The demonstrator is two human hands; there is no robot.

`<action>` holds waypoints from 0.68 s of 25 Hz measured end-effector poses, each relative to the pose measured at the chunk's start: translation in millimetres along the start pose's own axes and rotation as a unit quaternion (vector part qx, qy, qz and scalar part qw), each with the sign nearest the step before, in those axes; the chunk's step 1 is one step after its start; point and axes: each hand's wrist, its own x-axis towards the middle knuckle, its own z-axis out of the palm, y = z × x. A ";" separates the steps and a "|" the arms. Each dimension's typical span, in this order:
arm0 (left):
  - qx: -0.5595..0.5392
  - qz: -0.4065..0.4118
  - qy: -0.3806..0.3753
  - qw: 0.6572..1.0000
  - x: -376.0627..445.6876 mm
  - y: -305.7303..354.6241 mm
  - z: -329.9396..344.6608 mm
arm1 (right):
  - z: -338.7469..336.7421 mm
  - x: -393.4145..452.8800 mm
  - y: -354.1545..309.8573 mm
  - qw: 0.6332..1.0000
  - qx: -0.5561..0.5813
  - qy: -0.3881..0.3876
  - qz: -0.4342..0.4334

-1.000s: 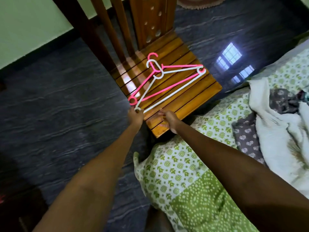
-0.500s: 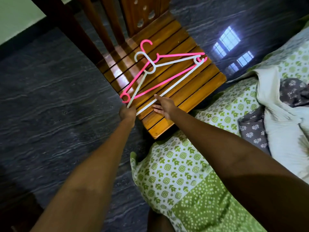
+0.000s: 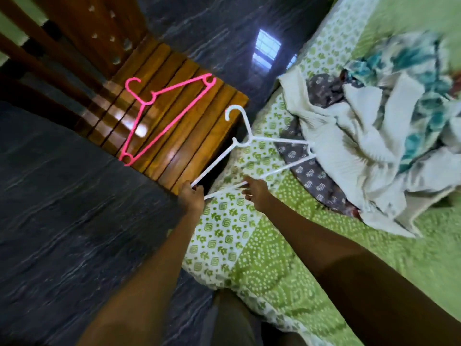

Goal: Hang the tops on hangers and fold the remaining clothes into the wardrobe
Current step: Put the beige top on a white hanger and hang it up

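Note:
A white plastic hanger (image 3: 247, 136) hangs in the air over the bed's near corner. My left hand (image 3: 190, 198) grips its lower left corner. My right hand (image 3: 257, 193) pinches its bottom bar a little further along. A pink hanger (image 3: 164, 116) lies flat on the slatted seat of the wooden chair (image 3: 199, 136), apart from both hands. A heap of clothes (image 3: 379, 136) lies on the bed at the right: a white garment on top, a grey printed piece (image 3: 309, 176) under it and a teal flowered one behind.
The bed (image 3: 249, 258) has a green and white patterned sheet and fills the right side. The chair stands close against its corner. Dark polished floor (image 3: 62, 221) spreads to the left and behind the chair.
The white hanger was lifted off the pink one on the chair seat and carried right, over the bed. My right hand went from touching its bar to pinching it.

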 end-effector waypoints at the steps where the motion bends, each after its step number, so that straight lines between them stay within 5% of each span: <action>1: 0.019 0.033 -0.022 0.999 -13.4 5.9 9.1 | -24.7 -3.5 8.9 0.999 0.037 -0.004 0.002; 6: 0.111 0.144 -0.099 0.978 -83.6 19.6 65.3 | -128.0 -29.4 53.2 0.975 0.217 0.039 0.021; 13: 0.220 0.185 -0.190 0.939 -162.6 -5.4 154.3 | -245.9 -50.6 125.7 0.940 0.313 0.081 0.109; 17: 0.276 0.172 -0.215 0.921 -191.3 -22.6 189.1 | -304.4 -64.2 148.8 0.982 -0.028 -0.042 0.183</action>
